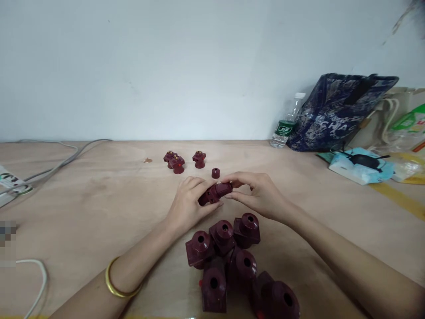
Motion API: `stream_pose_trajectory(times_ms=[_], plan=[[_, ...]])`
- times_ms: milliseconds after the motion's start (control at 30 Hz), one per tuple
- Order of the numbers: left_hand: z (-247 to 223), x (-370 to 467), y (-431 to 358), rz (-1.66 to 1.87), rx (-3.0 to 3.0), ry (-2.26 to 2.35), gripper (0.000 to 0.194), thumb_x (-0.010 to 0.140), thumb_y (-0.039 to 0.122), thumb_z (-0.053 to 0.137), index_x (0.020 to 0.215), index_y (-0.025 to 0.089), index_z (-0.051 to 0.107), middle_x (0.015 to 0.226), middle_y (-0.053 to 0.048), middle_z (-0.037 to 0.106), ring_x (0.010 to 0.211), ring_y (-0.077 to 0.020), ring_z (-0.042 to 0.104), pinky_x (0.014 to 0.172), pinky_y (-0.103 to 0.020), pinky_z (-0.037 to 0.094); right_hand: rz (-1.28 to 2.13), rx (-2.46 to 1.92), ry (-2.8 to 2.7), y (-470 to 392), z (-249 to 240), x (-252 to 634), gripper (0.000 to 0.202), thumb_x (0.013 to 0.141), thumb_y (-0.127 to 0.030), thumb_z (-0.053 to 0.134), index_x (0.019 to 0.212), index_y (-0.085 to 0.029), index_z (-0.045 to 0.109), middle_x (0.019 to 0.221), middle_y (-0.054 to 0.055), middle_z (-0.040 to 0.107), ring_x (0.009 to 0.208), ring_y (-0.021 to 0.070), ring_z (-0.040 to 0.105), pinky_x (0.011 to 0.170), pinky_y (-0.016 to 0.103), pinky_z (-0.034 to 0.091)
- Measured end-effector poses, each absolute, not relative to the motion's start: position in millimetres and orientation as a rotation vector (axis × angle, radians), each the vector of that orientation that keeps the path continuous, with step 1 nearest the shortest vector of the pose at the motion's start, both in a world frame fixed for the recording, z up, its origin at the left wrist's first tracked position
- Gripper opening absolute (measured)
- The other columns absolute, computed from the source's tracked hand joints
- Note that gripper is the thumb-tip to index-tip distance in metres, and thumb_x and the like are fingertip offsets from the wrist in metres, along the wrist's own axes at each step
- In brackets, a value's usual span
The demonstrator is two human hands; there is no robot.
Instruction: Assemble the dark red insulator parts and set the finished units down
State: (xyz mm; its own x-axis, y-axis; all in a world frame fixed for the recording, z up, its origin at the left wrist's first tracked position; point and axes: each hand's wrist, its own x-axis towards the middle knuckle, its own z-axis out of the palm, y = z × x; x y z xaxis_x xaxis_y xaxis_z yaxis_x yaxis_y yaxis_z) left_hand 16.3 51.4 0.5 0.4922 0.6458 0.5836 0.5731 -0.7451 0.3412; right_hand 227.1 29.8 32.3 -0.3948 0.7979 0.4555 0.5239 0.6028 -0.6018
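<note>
A dark maroon plastic housing [215,193] lies on its side between my hands, just above the table. My left hand [186,203] is closed around its left end, thumb below and fingers on top. At the rounded right end, my right hand [267,195] pinches it between thumb and fingers. Right behind it stands a small maroon cap [215,173] with a hole in its top. In front of my hands is a cluster of several similar housings [222,235] with domed tops and round holes. Farther back are three maroon pieces [199,159] with brass-coloured metal on top.
Small brass-coloured bits [148,160] lie at the back of the wooden table [99,212]. A water bottle [284,124] and a dark blue bag [341,113] lean at the wall, with a light blue packet [361,166] nearby. Grey cables [71,155] run along the left.
</note>
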Motion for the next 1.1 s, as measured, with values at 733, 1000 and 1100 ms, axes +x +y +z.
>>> stream_pose_trajectory(times_ms=[733,1000,1100], plan=[[3,21,46,0.854,2.074,0.910,0.036,0.079,0.034,0.066,0.112,0.021,0.060,0.109,-0.006,0.067,0.098,-0.0234,0.062,0.088,-0.038,0.048,0.540,-1.355,-1.988,43,40,248,0.047,0.087,-0.042,0.055,0.129,-0.023,0.049,0.085,0.003,0.071,0.065,0.0162,0.066,0.065,0.028,0.048],[16,14,43,0.449,1.598,0.597,0.064,0.091,0.061,0.026,0.112,0.016,0.067,0.117,-0.011,0.066,0.110,-0.0255,0.059,0.101,-0.040,0.040,0.255,-1.937,-1.874,74,18,302,0.050,0.080,-0.065,0.048,0.099,-0.020,0.055,0.078,0.006,0.068,0.072,0.0244,0.064,0.059,0.030,0.041],[18,18,36,0.383,1.566,0.561,0.065,0.091,0.061,0.024,0.112,0.018,0.068,0.113,-0.010,0.068,0.108,-0.0256,0.060,0.100,-0.040,0.040,0.301,-2.046,-1.950,73,11,298,0.059,0.066,-0.070,0.059,0.096,-0.020,0.049,0.081,0.007,0.067,0.070,0.0251,0.062,0.053,0.028,0.038]])
